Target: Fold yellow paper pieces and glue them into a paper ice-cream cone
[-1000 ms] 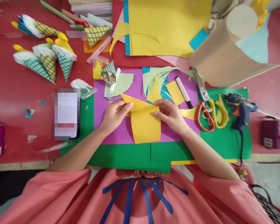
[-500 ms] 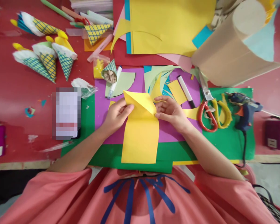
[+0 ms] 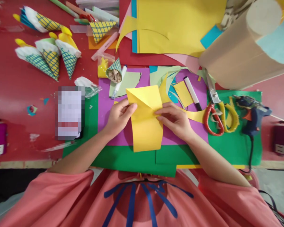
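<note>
Now, from our left, we see the paper cones [image 3: 51,61] and the phone [image 3: 69,112] lying as they did a moment ago, clear of the handling. Next comes our left hand [image 3: 120,116], which keeps its pinch on the left edge of the yellow paper [image 3: 146,132], thumb on top and fingers tucked behind. That paper is held in front of us over the purple sheet [image 3: 103,116], its lower end reaching past it over the green sheet [image 3: 132,162]. Here is the change: the top flap, folded over earlier, now stands opened out, and a slanting crease runs from the upper left corner toward the right edge. For our folding, we judge this leaves the crease as a guide line, with the fold not pressed down. Our right hand [image 3: 177,121] has its fingertips on that edge, near the crease's end; we cannot tell whether they grip. Beyond it, the marker [image 3: 191,91], scissors [image 3: 213,96] and glue gun [image 3: 257,119] lie untouched.
</note>
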A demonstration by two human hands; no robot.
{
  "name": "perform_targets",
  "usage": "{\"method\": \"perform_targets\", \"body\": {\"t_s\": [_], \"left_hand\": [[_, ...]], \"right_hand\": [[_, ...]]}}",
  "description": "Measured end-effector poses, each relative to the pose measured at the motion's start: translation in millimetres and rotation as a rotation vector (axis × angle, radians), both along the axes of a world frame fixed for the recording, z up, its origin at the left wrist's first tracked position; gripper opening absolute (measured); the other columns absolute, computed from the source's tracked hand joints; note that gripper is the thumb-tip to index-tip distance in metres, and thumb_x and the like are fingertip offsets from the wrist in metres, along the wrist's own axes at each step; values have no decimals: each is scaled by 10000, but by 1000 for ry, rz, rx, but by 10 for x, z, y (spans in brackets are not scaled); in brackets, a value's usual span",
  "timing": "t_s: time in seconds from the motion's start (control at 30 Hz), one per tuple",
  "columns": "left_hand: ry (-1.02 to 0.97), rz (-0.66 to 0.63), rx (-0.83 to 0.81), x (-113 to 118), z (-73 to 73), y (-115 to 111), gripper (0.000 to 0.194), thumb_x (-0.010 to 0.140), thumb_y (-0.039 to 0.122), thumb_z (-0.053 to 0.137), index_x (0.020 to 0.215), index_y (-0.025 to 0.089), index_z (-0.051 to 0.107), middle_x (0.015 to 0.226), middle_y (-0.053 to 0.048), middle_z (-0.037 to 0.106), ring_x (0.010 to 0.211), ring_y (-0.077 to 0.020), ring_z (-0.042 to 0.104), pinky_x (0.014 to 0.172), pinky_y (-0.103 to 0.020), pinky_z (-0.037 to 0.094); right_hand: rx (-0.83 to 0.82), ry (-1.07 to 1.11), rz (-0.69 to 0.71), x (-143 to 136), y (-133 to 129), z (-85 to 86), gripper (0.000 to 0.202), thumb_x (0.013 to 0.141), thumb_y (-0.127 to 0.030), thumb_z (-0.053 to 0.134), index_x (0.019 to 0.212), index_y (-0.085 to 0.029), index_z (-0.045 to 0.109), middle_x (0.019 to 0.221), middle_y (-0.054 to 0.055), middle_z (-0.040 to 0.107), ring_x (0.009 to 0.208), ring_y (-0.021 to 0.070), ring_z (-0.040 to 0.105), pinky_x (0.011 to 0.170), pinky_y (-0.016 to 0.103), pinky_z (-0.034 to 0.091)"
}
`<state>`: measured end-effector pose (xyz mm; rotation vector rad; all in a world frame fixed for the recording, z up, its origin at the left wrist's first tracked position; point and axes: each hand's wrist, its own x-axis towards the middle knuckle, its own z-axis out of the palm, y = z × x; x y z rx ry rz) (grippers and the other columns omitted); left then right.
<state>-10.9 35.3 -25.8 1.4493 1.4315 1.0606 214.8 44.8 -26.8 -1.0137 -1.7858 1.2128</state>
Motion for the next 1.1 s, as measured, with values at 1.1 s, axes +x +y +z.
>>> {"method": "perform_targets", "body": {"t_s": [1.1], "left_hand": [[0, -276, -113, -200, 72, -136, 545, 832, 330, 655, 1357, 271, 522, 1424, -39, 535, 1310, -242, 513, 1132, -378, 412]], "right_hand": [[157, -1236, -369, 1360, -224, 498, 557, 854, -439, 578, 1370, -257, 471, 1089, 195, 676, 976, 395, 668, 739, 508, 550]]}}
